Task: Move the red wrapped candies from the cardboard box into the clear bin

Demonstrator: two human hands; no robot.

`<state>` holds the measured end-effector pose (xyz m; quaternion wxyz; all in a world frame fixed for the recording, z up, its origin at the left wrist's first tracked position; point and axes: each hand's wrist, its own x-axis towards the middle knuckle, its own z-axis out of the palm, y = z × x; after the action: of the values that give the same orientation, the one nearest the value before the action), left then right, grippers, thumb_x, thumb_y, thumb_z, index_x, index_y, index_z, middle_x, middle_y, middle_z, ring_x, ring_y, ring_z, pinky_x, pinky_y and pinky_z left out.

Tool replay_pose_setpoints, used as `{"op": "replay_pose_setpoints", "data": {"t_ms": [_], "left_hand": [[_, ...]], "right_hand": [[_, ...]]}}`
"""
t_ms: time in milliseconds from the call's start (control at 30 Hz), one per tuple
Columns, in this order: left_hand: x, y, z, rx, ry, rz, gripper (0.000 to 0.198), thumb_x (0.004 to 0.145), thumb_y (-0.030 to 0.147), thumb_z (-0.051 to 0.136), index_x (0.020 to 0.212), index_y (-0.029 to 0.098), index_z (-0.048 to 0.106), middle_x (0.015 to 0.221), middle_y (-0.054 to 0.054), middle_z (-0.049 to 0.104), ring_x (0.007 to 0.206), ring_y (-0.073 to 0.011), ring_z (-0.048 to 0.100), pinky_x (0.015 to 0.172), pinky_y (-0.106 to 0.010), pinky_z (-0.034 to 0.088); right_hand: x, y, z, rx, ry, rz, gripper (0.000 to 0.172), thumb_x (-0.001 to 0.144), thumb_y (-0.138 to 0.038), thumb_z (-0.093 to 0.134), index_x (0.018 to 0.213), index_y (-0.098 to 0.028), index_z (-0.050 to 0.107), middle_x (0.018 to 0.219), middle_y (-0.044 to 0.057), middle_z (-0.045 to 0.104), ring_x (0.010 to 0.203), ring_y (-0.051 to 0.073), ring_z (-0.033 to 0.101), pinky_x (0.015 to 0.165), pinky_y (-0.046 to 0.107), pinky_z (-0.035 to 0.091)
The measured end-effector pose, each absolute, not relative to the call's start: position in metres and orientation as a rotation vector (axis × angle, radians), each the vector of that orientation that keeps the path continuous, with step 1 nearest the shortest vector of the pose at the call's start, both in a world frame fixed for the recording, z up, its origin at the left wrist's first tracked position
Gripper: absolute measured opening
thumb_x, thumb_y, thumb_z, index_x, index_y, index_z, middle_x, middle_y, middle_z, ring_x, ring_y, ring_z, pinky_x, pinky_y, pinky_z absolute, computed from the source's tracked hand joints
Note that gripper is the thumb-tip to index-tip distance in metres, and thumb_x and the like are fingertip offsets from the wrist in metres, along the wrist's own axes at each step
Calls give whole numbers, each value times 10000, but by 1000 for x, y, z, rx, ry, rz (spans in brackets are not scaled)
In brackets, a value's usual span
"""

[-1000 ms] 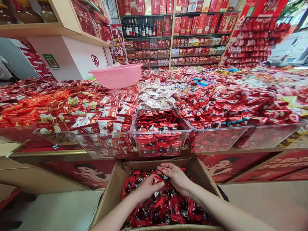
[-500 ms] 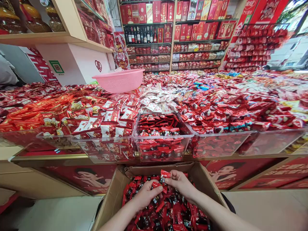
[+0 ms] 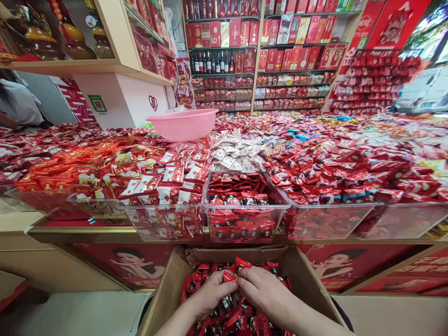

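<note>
Right hand [image 3: 265, 290] now palm-down, closer to left hand [image 3: 210, 295], fingers [image 3: 248, 285] of each around a red packet [image 3: 228, 276]

Left hand [image 3: 211, 295]: pinching a red packet [image 3: 228, 276] over the box's middle
Right hand [image 3: 265, 290]: gripping a second packet [image 3: 242, 262], fingertips just beside the left thumb
Cardboard box [image 3: 310, 282]: before the counter's [image 3: 105, 236] front edge, loose packets [image 3: 241, 311] inside
Clear tub [image 3: 247, 206]: at that edge, holding packets in rows
Pink basket [image 3: 184, 127]: behind, towards the back edge
</note>
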<state>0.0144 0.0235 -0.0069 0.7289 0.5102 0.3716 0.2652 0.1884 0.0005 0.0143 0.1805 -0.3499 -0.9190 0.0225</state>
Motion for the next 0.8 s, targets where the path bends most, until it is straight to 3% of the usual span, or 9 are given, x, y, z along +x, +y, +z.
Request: {"op": "replay_pose_setpoints", "data": {"t_ms": [167,367,467,600,800], "left_hand": [[7,23,-2,1015,664,550,278,657,421,567,694,150,515,549,17,550,493,-89,481,522,-221,371],[3,28,-19,1003,723,644,226,681,352,571,735,136,531,572,3,572,508,-91,494,535,-228,386],[3,29,-23,1079,781,661,203,686,321,575,735,127,546,576,5,581,548,-92,505,588,-229,379],[2,30,-21,1136,835,638,206,675,323,584,731,127,553,577,12,587,574,-100,514,621,-235,369],[-2,32,-24,1154,883,647,216,678,336,573,754,135,553,593,11,597,595,-109,522,631,-239,360]], "right_hand": [[194,-8,45,-899,-2585,-9,191,774,-119,396,917,-190,500,932,48,588,738,160,527,665,298,431],[216,2,149,-761,-2215,-177,256,708,-132,510,947,-213,469,908,60,596,841,132,533,708,231,434],[218,46,187,-911,-2149,-232,94,736,-148,467,806,-188,515,875,64,588,797,130,538,687,245,424],[210,112,196,-1068,-2449,-196,106,721,-156,453,658,-152,537,661,32,572,611,111,506,570,216,387],[208,149,170,-1220,-2677,-124,64,658,-192,518,637,-153,563,667,35,564,622,128,497,565,212,351]]}}
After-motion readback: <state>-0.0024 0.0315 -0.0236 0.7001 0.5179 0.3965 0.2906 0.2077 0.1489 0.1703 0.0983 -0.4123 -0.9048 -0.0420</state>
